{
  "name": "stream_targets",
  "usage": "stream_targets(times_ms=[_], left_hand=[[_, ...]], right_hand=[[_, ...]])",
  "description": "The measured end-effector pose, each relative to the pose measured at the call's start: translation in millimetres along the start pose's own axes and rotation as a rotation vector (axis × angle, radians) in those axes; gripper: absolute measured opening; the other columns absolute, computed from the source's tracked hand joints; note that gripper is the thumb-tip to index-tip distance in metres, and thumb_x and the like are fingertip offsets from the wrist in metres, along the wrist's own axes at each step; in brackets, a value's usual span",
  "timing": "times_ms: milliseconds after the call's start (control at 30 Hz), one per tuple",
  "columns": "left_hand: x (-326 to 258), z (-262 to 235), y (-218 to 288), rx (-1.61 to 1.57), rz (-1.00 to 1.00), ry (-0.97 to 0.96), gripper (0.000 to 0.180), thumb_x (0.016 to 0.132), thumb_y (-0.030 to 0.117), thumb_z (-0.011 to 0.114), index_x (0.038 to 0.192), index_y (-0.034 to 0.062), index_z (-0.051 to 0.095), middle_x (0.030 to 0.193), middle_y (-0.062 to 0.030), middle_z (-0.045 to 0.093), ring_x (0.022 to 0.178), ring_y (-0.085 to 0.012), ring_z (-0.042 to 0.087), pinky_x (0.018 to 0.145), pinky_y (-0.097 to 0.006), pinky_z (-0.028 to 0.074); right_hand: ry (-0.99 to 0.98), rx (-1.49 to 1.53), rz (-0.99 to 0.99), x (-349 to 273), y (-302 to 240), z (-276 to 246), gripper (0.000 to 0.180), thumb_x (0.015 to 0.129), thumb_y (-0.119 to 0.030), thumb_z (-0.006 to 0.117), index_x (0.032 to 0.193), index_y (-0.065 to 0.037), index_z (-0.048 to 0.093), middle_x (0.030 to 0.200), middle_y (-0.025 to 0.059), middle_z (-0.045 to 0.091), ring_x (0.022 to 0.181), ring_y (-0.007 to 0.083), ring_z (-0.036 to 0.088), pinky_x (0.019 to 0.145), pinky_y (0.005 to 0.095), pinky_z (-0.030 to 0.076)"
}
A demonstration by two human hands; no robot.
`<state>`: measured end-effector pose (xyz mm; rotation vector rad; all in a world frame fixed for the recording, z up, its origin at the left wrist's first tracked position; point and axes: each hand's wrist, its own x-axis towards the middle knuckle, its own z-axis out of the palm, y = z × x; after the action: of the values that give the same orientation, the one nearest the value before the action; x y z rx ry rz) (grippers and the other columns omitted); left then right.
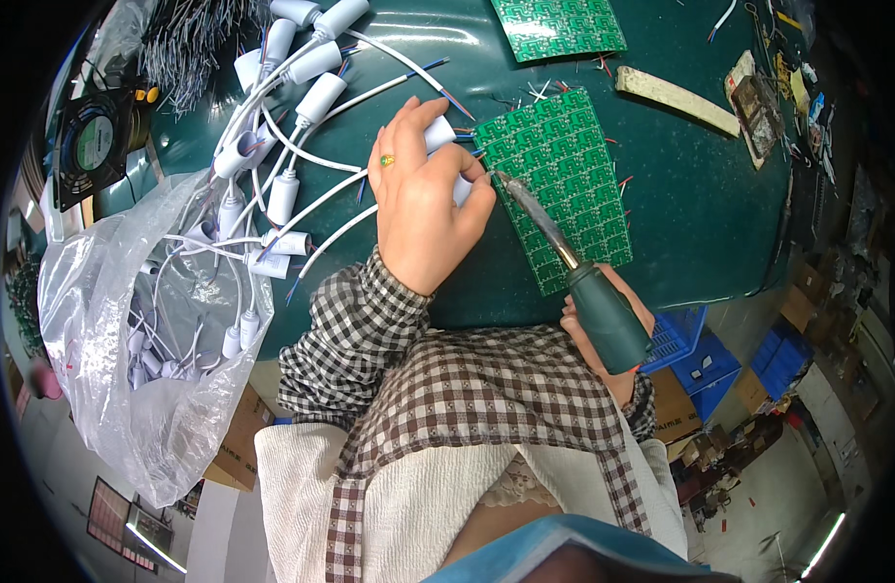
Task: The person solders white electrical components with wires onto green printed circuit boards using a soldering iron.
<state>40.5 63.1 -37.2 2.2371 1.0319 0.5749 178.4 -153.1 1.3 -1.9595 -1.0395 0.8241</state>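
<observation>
Left hand (423,209) clamping down on a white plastic housing (440,133) at the left edge of the green circuit panel (564,185) on the desk (700,214); right hand (612,335) closing around the dark green handle of a soldering iron (574,267), tip touching the panel's left edge just beside the left fingertips (476,180); more white wired housings (292,146) fanning out to the left; clear plastic bag (146,340) hanging off the desk edge, holding others.

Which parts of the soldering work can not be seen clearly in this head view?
- White plastic cylinder part: mostly covered by the left hand.
- Right hand: largely hidden behind the dark green soldering iron handle.
- Iron tip's contact with the green circuit board panel: too small to tell.
</observation>
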Motion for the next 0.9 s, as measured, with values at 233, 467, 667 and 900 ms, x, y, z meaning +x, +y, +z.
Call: stream_targets(times_ms=[233,467,667,900], left_hand=[[0,0,0,0.007,0.001,0.003,0.009,0.074,0.01,0.073,0.078,0.0069,0.066,0.136,-0.0204,0.054,0.133,-0.0449,0.046,0.107,-0.053,0.033],[0,0,0,0.007,-0.002,0.007,0.009,0.074,0.01,0.073,0.078,0.0068,0.066,0.136,-0.021,0.054,0.132,-0.0447,0.046,0.107,-0.053,0.033],[0,1,0,0.006,-0.002,-0.001,0.009,0.074,0.011,0.074,0.078,0.0065,0.067,0.136,-0.021,0.054,0.132,-0.0455,0.045,0.107,-0.054,0.033],[0,1,0,0.009,-0.002,-0.001,0.01,0.074,0.011,0.074,0.078,0.0064,0.067,0.135,-0.0208,0.054,0.132,-0.0459,0.045,0.107,-0.054,0.033]], right_hand=[[-0.009,-0.039,-0.061,5,-4,-1,0.059,0.074,-0.019,0.088,0.122,0.005,0.063,0.104,0.0154,0.072,0.085,0.0265,0.071,0.077,0.0349,0.058],[-0.006,-0.034,-0.06,4,-5,-1,0.059,0.074,-0.019,0.089,0.121,0.005,0.063,0.104,0.0158,0.072,0.086,0.0267,0.072,0.078,0.0354,0.058],[0.026,-0.054,-0.051,-3,5,0,0.06,0.075,-0.023,0.089,0.121,0.005,0.063,0.108,0.0159,0.072,0.092,0.0282,0.072,0.083,0.0365,0.059],[0.029,-0.018,-0.032,-1,1,2,0.059,0.076,-0.024,0.088,0.122,0.004,0.063,0.109,0.0156,0.072,0.093,0.0283,0.072,0.084,0.0368,0.059]])
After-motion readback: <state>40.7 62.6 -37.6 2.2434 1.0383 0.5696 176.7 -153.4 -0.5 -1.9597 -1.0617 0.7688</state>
